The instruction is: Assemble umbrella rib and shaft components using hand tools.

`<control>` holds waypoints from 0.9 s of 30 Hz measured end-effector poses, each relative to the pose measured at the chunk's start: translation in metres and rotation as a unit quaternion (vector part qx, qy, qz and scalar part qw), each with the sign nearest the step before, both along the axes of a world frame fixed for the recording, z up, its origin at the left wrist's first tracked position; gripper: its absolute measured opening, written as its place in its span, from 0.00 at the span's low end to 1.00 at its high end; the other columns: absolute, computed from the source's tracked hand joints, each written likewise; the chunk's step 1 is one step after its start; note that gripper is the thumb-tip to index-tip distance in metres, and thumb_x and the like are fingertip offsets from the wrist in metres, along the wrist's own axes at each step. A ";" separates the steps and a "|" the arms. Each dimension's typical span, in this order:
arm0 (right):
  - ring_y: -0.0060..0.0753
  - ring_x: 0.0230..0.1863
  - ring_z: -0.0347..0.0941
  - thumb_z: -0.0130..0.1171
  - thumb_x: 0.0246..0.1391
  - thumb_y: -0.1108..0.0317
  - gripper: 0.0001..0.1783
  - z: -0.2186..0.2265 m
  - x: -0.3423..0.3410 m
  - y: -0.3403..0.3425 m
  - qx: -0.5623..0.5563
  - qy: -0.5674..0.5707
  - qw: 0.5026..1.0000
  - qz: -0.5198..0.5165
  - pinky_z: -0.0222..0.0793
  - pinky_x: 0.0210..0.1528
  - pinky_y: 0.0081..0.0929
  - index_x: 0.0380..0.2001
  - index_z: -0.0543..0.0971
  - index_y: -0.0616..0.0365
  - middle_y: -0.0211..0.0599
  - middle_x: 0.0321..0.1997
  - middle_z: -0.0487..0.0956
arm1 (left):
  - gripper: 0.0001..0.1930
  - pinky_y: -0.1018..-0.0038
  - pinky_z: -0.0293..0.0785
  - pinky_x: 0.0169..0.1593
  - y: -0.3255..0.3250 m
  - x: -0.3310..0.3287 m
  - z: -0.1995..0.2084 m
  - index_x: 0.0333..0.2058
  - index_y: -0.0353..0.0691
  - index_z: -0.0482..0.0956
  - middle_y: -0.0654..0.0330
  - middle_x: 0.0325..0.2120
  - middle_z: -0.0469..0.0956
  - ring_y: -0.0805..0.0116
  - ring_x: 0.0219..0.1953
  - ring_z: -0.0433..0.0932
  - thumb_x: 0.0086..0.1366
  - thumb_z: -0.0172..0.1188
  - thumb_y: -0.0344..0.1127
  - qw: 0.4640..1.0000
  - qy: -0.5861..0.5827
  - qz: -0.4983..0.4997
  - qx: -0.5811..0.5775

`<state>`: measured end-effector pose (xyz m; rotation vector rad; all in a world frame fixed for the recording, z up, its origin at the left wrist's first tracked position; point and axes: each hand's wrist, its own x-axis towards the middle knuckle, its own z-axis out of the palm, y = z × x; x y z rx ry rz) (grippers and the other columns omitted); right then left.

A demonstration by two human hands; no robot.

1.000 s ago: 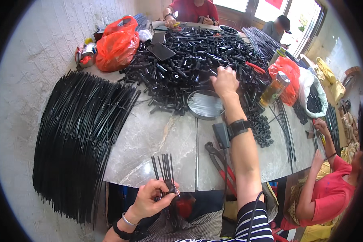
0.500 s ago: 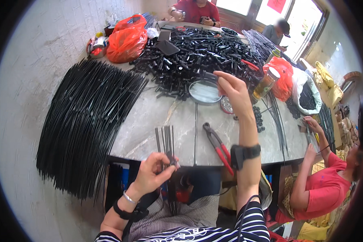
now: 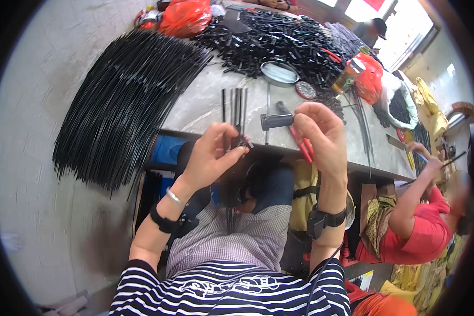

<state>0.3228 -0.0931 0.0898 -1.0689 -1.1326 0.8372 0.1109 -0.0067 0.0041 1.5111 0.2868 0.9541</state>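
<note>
My left hand is closed round a bundle of thin black rods, which stand upright above the fingers and hang down toward my lap. Small dark parts show at the pinch, too small to make out. In my right hand a short black plastic tube with a flared end is gripped at its right end. The tube lies level, to the right of the rods and apart from them. Behind it on the table are pincers with red handles, partly hidden by the tube and hand.
A long stack of black rods overhangs the table's left edge. Black plastic parts are heaped at the back, before them a round dish and a small dish of metal bits. A co-worker in red sits at the right.
My right hand has come back from the heap toward me, bringing the black tube beside the rods. The view has tilted down, so the table appears higher.
</note>
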 end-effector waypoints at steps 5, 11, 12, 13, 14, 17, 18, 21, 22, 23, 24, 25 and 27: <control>0.13 0.26 0.69 0.61 0.54 0.75 0.08 0.016 -0.039 -0.002 0.064 -0.146 0.984 -0.081 0.65 0.27 0.14 0.37 0.79 0.67 0.25 0.28 0.77 | 0.24 0.72 0.77 0.45 -0.007 -0.003 0.007 0.54 0.41 0.60 0.51 0.41 0.76 0.67 0.40 0.78 0.61 0.56 0.20 1.000 -0.003 -0.007 0.010; 0.24 0.22 0.71 0.64 0.48 0.72 0.08 0.022 -0.039 0.021 0.129 -0.346 0.920 -0.133 0.65 0.26 0.21 0.33 0.82 0.63 0.36 0.23 0.76 | 0.32 0.71 0.76 0.47 -0.006 -0.003 0.005 0.62 0.43 0.55 0.51 0.40 0.77 0.67 0.40 0.79 0.61 0.59 0.22 1.000 0.007 -0.008 0.014; 0.25 0.21 0.71 0.63 0.48 0.71 0.08 0.024 -0.037 0.023 0.123 -0.374 0.912 -0.118 0.65 0.26 0.22 0.33 0.82 0.63 0.36 0.23 0.76 | 0.33 0.71 0.76 0.47 -0.005 -0.002 0.005 0.62 0.42 0.55 0.51 0.40 0.77 0.66 0.40 0.79 0.61 0.59 0.22 1.000 0.008 -0.006 0.015; 0.27 0.21 0.71 0.63 0.48 0.71 0.08 0.025 -0.034 0.024 0.116 -0.401 0.903 -0.102 0.65 0.25 0.23 0.32 0.82 0.63 0.37 0.23 0.76 | 0.33 0.71 0.77 0.47 -0.005 -0.001 0.005 0.62 0.42 0.55 0.51 0.41 0.77 0.66 0.40 0.79 0.61 0.59 0.22 1.000 0.010 -0.005 0.015; 0.29 0.21 0.72 0.63 0.48 0.71 0.08 0.027 -0.033 0.027 0.124 -0.402 0.902 -0.098 0.65 0.25 0.24 0.31 0.82 0.62 0.38 0.23 0.76 | 0.33 0.71 0.77 0.47 -0.004 0.000 0.005 0.62 0.42 0.55 0.51 0.41 0.77 0.66 0.40 0.79 0.61 0.59 0.22 1.000 0.012 -0.007 0.014; 0.30 0.21 0.72 0.63 0.47 0.70 0.08 0.033 -0.028 0.032 0.094 -0.411 0.904 -0.076 0.65 0.25 0.25 0.31 0.83 0.62 0.39 0.22 0.76 | 0.33 0.70 0.77 0.47 -0.003 0.002 0.007 0.61 0.41 0.55 0.51 0.40 0.77 0.66 0.40 0.79 0.60 0.60 0.22 0.999 0.027 -0.005 0.020; 0.33 0.21 0.73 0.62 0.47 0.69 0.08 0.034 -0.026 0.033 0.085 -0.413 0.903 -0.077 0.65 0.26 0.26 0.30 0.83 0.62 0.40 0.23 0.77 | 0.33 0.70 0.77 0.47 -0.003 0.003 0.008 0.61 0.41 0.55 0.51 0.40 0.77 0.66 0.40 0.80 0.60 0.60 0.21 0.999 0.026 -0.009 0.020; 0.35 0.23 0.74 0.61 0.48 0.69 0.08 0.035 -0.026 0.035 0.087 -0.413 0.905 -0.052 0.66 0.27 0.27 0.31 0.83 0.62 0.41 0.24 0.77 | 0.32 0.70 0.77 0.46 -0.001 0.007 0.006 0.60 0.41 0.56 0.50 0.40 0.77 0.65 0.40 0.80 0.60 0.60 0.21 0.999 0.028 -0.016 0.027; 0.39 0.25 0.75 0.60 0.48 0.70 0.08 0.037 -0.029 0.033 0.066 -0.415 0.907 -0.038 0.68 0.30 0.29 0.31 0.82 0.63 0.42 0.25 0.78 | 0.32 0.70 0.77 0.46 0.000 0.007 0.005 0.60 0.41 0.56 0.50 0.40 0.77 0.65 0.40 0.80 0.59 0.60 0.21 0.999 0.030 -0.015 0.035; 0.39 0.25 0.75 0.60 0.48 0.70 0.08 0.036 -0.029 0.034 0.065 -0.412 0.908 -0.038 0.68 0.30 0.29 0.31 0.82 0.63 0.42 0.25 0.78 | 0.32 0.70 0.77 0.46 0.001 0.008 0.004 0.60 0.41 0.56 0.50 0.40 0.77 0.65 0.40 0.80 0.59 0.60 0.21 0.999 0.033 -0.015 0.033; 0.41 0.27 0.76 0.60 0.48 0.71 0.08 0.035 -0.026 0.033 0.072 -0.430 0.899 -0.031 0.69 0.31 0.29 0.30 0.82 0.63 0.42 0.26 0.78 | 0.31 0.70 0.78 0.46 0.000 0.009 0.004 0.59 0.40 0.56 0.50 0.40 0.77 0.65 0.40 0.80 0.60 0.60 0.21 0.999 0.028 -0.015 0.034; 0.42 0.28 0.76 0.59 0.48 0.71 0.08 0.034 -0.024 0.032 0.078 -0.448 0.890 -0.024 0.69 0.32 0.30 0.30 0.82 0.63 0.43 0.26 0.78 | 0.30 0.70 0.78 0.45 -0.001 0.011 0.004 0.58 0.40 0.57 0.50 0.39 0.77 0.65 0.40 0.80 0.60 0.60 0.21 0.999 0.024 -0.015 0.034; 0.44 0.28 0.76 0.59 0.48 0.71 0.08 0.035 -0.020 0.034 0.079 -0.453 0.888 -0.018 0.70 0.32 0.31 0.30 0.82 0.63 0.43 0.27 0.78 | 0.28 0.70 0.79 0.44 0.001 0.013 0.003 0.56 0.40 0.58 0.50 0.39 0.77 0.65 0.40 0.80 0.60 0.59 0.20 0.999 0.030 -0.015 0.043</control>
